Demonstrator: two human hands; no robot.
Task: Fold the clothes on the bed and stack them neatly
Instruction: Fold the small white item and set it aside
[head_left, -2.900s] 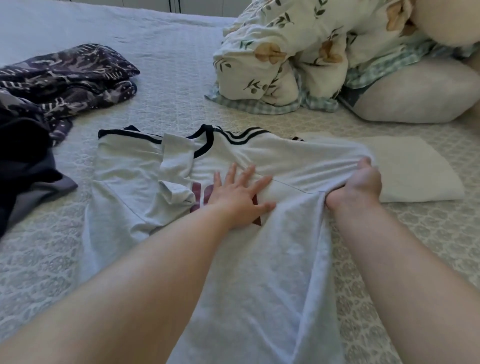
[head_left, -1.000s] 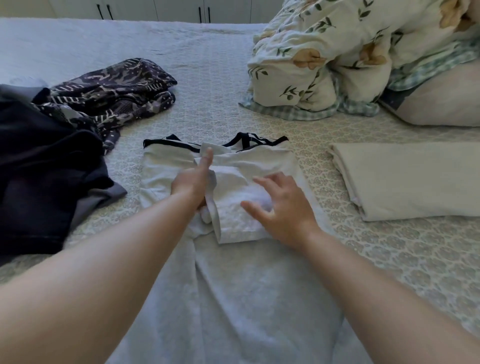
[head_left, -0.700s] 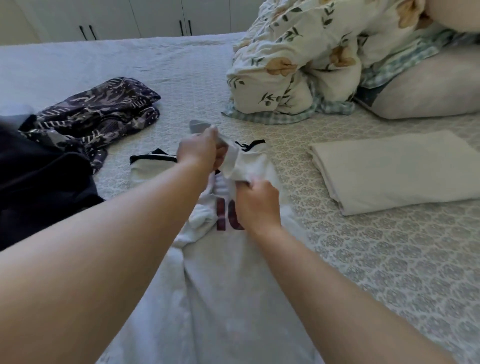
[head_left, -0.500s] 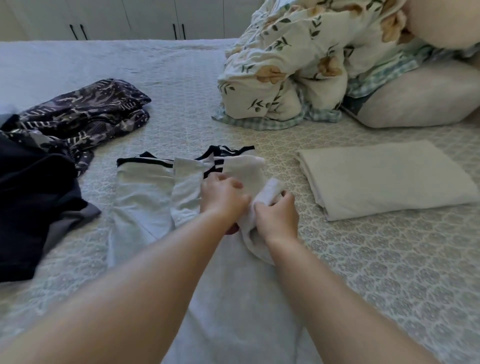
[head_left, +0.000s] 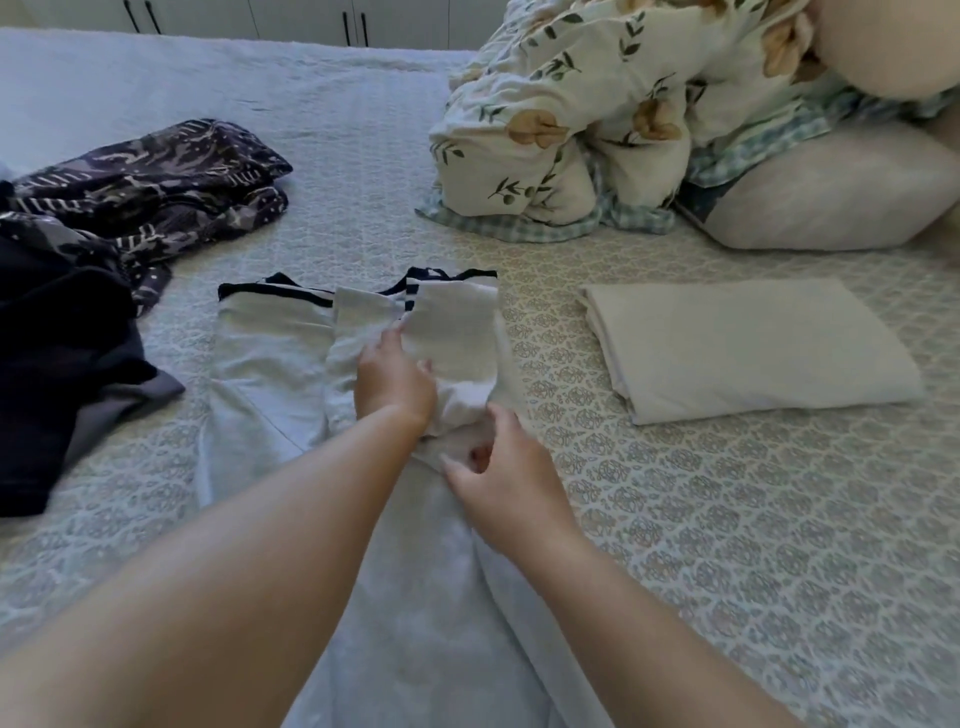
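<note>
Your bed (head_left: 727, 519) w/ its patterned grey-green cover fills the view, white cupboard doors (head_left: 311, 21) along the far edge, floral duvet (head_left: 597, 130) heaped at the far right corner, dark clothes (head_left: 67, 338) by the left edge. White jersey (head_left: 270, 364) lies mid-bed near you, folded cream cloth (head_left: 743, 348) just right of it; no readable writing. Vs 0.5 s ago the sleeve is laid flatter: left hand (head_left: 395, 384) presses it, right hand (head_left: 498, 467) pinches its lower edge.
</note>
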